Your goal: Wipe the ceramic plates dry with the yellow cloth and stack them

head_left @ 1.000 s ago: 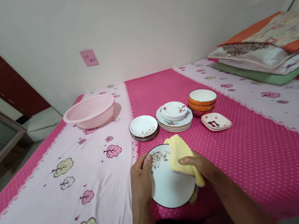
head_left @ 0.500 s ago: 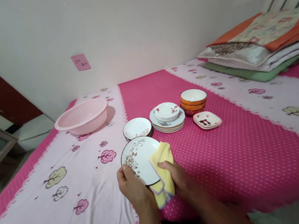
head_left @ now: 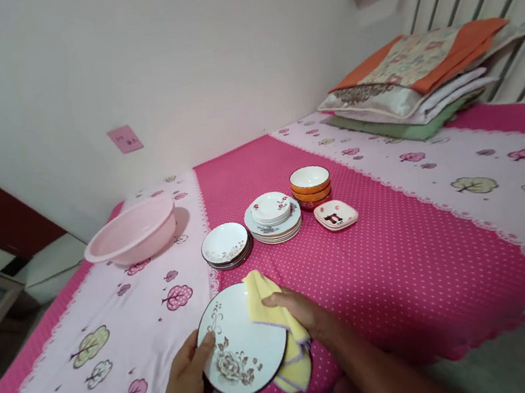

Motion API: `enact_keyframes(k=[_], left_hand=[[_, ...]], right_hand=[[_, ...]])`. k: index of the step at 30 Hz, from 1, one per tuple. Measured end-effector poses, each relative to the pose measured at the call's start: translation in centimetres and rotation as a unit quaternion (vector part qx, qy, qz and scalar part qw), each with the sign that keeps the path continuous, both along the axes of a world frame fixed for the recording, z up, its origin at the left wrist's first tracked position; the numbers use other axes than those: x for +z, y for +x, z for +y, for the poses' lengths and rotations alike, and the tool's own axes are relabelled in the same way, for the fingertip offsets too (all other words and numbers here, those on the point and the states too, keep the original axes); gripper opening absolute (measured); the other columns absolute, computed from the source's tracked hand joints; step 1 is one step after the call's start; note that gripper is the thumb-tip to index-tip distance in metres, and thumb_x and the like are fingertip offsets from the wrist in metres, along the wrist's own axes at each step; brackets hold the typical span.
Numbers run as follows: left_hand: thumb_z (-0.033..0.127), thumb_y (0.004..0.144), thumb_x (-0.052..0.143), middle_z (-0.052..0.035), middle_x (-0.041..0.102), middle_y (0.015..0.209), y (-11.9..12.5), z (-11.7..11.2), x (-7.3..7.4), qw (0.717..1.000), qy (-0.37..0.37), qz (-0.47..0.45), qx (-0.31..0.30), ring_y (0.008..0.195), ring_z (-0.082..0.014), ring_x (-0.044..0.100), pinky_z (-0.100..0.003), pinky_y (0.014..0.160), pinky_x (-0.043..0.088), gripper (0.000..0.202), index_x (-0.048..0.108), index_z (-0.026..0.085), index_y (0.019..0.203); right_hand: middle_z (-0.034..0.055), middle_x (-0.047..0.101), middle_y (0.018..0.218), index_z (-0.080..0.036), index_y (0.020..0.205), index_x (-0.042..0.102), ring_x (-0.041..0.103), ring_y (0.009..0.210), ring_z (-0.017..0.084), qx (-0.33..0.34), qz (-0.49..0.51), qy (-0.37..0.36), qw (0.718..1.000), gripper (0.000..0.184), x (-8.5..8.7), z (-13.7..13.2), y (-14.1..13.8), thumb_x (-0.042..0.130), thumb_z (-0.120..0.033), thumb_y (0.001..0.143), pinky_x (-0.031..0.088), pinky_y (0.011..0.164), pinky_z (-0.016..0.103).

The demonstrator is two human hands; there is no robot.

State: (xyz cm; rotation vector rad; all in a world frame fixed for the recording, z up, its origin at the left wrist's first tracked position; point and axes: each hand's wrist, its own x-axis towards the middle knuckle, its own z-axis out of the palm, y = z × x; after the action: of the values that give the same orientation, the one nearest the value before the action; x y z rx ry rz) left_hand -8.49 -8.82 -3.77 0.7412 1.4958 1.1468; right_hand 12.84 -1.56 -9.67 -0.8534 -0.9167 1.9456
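My left hand (head_left: 189,366) grips the left edge of a white plate (head_left: 240,342) with a brown flower pattern and dark rim, thumb on its face. A yellow cloth (head_left: 265,301) with a purple hem is pinched in my right hand (head_left: 299,312); it folds over the plate's right edge and hangs below it. The plate is tilted toward me above the bed's front edge. Just beyond it stands a stack of matching brown-flowered dishes (head_left: 224,242). To the right of that is a stack of flowered plates (head_left: 275,227) with smaller plates (head_left: 270,207) on top.
Orange bowls (head_left: 309,178) are stacked behind small square pink-rimmed dishes (head_left: 335,215). A pink basin (head_left: 132,236) sits at the left on the patterned bedsheet (head_left: 395,254). Folded bedding (head_left: 405,83) lies at the back right by the headboard. A pink note (head_left: 125,139) is on the wall.
The held plate has come nearer to me and turned, its flower now at the bottom. Both hands moved with it, the cloth still at its right edge. The camera view has shifted.
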Motion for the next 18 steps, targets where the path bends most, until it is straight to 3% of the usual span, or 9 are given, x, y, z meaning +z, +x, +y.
enact_keyframes(k=[4,7,9,13,18], left_hand=[[0.015,0.086,0.070,-0.0067,0.077,0.084,-0.2,-0.5,-0.3,0.986,0.011,-0.047,0.157,0.059,-0.0154,0.067,-0.021,0.048,0.049,0.020,0.072,0.013,0.106],[0.008,0.090,0.061,-0.0042,0.072,0.077,0.4,1.6,0.3,0.963,0.044,-0.089,0.252,0.051,-0.0111,0.060,-0.018,0.040,0.043,0.012,0.069,0.012,0.099],[0.007,0.094,0.057,-0.0030,0.069,0.074,1.1,3.9,0.9,0.954,0.070,-0.127,0.262,0.047,-0.0093,0.056,-0.017,0.036,0.039,0.012,0.066,0.012,0.100],[0.009,0.100,0.050,-0.0046,0.070,0.079,2.5,9.2,1.7,0.954,0.071,-0.154,0.248,0.050,-0.0108,0.060,-0.017,0.038,0.039,0.014,0.060,0.014,0.109],[0.011,0.103,0.052,-0.0042,0.070,0.089,3.7,13.7,1.1,0.960,0.062,-0.145,0.232,0.060,-0.0119,0.066,-0.016,0.041,0.040,0.016,0.058,0.014,0.117]], right_hand=[[0.0087,0.078,0.083,-0.018,0.095,0.074,0.073,0.077,0.027,-0.024,0.012,-0.009,1.000,0.037,-0.6,0.5,0.0,0.067,-0.051,0.081,0.056,0.070,0.036],[0.0070,0.078,0.082,-0.020,0.094,0.073,0.072,0.076,0.026,-0.070,-0.002,-0.008,0.998,0.029,-1.2,0.9,0.1,0.065,-0.044,0.080,0.056,0.070,0.035],[0.0067,0.078,0.082,-0.020,0.091,0.073,0.072,0.075,0.026,-0.087,-0.014,0.000,0.996,0.026,-1.6,1.1,0.0,0.065,-0.041,0.078,0.055,0.068,0.035],[0.0073,0.079,0.087,-0.020,0.093,0.073,0.073,0.081,0.028,-0.086,-0.026,0.013,0.996,0.029,-2.2,1.1,-0.5,0.066,-0.043,0.077,0.056,0.072,0.036],[0.0086,0.079,0.088,-0.020,0.096,0.073,0.074,0.083,0.029,-0.072,-0.021,0.016,0.997,0.033,-2.1,1.1,-0.7,0.064,-0.046,0.077,0.058,0.077,0.039]])
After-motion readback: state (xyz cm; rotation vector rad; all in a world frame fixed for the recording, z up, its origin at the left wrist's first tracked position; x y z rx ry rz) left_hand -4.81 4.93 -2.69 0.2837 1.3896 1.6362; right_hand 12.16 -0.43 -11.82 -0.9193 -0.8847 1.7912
